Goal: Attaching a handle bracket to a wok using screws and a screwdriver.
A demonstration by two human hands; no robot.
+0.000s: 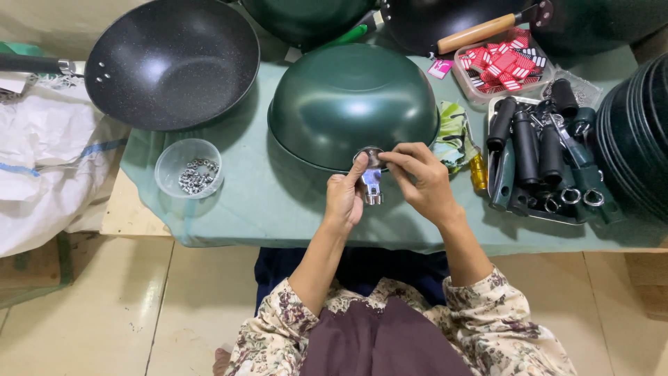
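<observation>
Left hand (344,198) and right hand (421,182) on metal bracket (371,182)

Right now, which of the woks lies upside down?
The green wok at the table's middle, dome up, with both hands at its rim; the black speckled wok sits open side up.

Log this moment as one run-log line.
left hand: holds bracket | right hand: pinching bracket top | against: upturned wok rim

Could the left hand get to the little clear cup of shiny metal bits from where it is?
Probably yes. The clear cup stands open on the green cloth, to the left of the left hand, with only bare cloth between them. But that hand is now holding the metal bracket against the upturned green wok.
</observation>
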